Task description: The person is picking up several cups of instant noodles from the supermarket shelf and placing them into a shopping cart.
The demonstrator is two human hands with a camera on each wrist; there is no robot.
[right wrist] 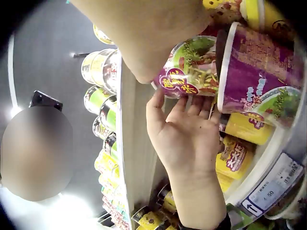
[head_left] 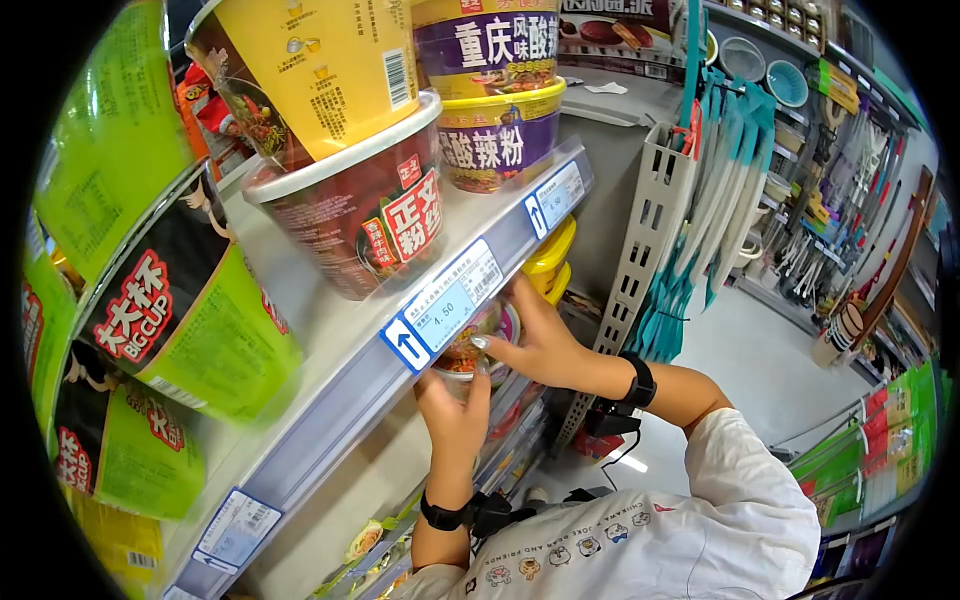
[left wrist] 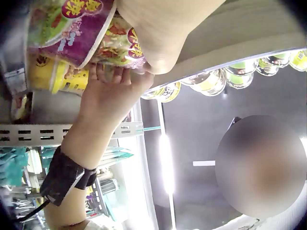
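Note:
Below the upper shelf's edge, both hands grip a noodle cup with a purple label and food pictures (head_left: 462,352) (left wrist: 117,44) (right wrist: 197,60). My left hand (head_left: 455,415) (left wrist: 160,31) (right wrist: 187,139) is at its near side, fingers partly hidden behind the cup in the right wrist view. My right hand (head_left: 545,345) (left wrist: 108,98) (right wrist: 148,36) holds the opposite side, its thumb near the left fingertips in the head view. Another purple cup (left wrist: 74,33) (right wrist: 259,72) stands right beside the held one. The shelf lip hides part of the cup from above.
The upper shelf (head_left: 330,400) carries red (head_left: 350,210), purple and green cups (head_left: 215,350), with price tags (head_left: 445,310) along its edge. Yellow cups (head_left: 550,255) (right wrist: 249,128) sit on the lower level. A perforated metal post (head_left: 655,200) and hanging teal-handled goods (head_left: 725,150) stand to the right.

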